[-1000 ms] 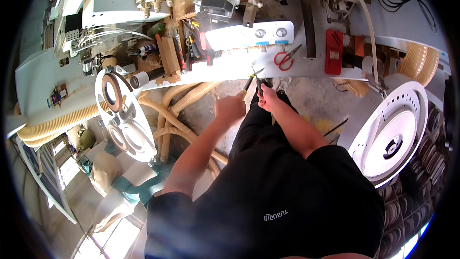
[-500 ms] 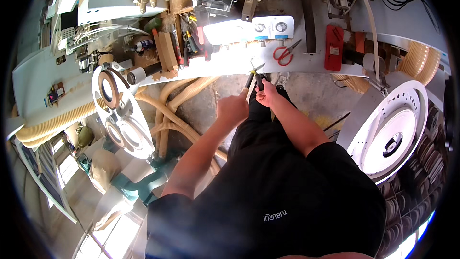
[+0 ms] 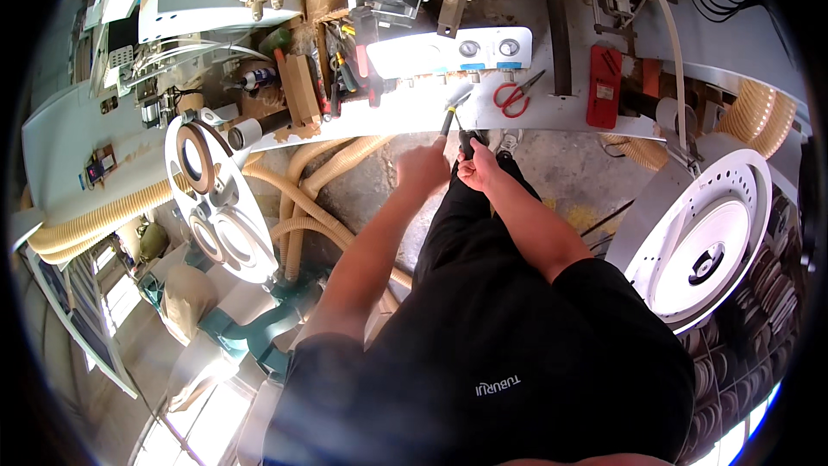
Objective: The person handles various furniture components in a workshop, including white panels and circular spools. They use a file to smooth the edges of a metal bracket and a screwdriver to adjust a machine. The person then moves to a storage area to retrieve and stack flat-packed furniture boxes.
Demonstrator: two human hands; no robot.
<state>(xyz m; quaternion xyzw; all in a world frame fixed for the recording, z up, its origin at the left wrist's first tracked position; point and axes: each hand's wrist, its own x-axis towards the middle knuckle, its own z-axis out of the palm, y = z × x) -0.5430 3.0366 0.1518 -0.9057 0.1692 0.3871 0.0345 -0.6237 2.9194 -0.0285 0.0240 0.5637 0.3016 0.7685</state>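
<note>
My left hand (image 3: 423, 170) is closed around a slim tool with a black-and-yellow handle (image 3: 448, 121). Its thin metal end points up and to the right over the bench edge. Close beside it, my right hand (image 3: 479, 166) grips a black-handled tool (image 3: 467, 141) with a thin metal shaft. Both tools are held up above my legs, their metal ends near each other; whether they touch I cannot tell. Red-handled scissors (image 3: 511, 100) lie on the white bench (image 3: 388, 112) just beyond my right hand.
A white gauge panel (image 3: 448, 53) and a red case (image 3: 604, 86) are on the bench. Hand tools (image 3: 347, 76) lie beside a wooden block (image 3: 302, 91). A belt-wheel machine (image 3: 226, 198) stands left, a large white wheel (image 3: 703, 246) right. Ribbed hoses (image 3: 315, 198) run below.
The two tools were crossed at their ends and now stand more apart. The left tool has shifted slightly up and left. My left hand has risen a little; the right has hardly moved.
</note>
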